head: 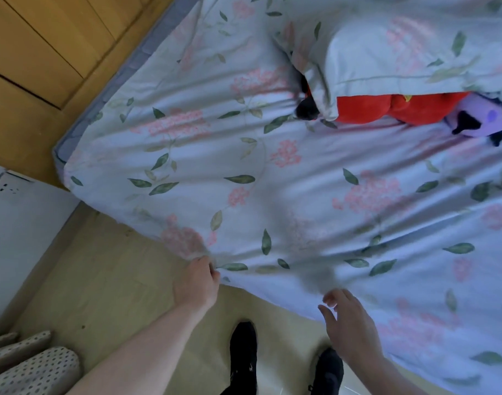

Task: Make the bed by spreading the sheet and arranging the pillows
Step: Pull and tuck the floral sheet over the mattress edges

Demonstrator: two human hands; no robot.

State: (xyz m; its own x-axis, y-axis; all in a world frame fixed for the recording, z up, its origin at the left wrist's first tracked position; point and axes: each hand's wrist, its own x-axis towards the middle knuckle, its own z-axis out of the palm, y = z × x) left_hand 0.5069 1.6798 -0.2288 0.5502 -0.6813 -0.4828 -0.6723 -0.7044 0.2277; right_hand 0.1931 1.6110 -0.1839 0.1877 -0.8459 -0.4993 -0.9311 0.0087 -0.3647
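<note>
A pale blue sheet [272,178] with pink flowers and green leaves covers the bed, wrinkled toward the near edge. My left hand [197,283] pinches the sheet's hanging edge at the bed's near side. My right hand [348,323] hovers over the same edge further right, fingers spread and relaxed, holding nothing. A pillow [401,49] in matching floral fabric lies at the upper right. Under the pillow's front edge a red plush item [386,108] shows.
A purple and black soft toy [478,121] lies at the right edge beside the red item. The grey mattress edge [124,67] meets a wooden panel [39,52] at upper left. Dotted cushions [30,366] sit at lower left on the beige floor. My black shoes [242,357] stand near the bed.
</note>
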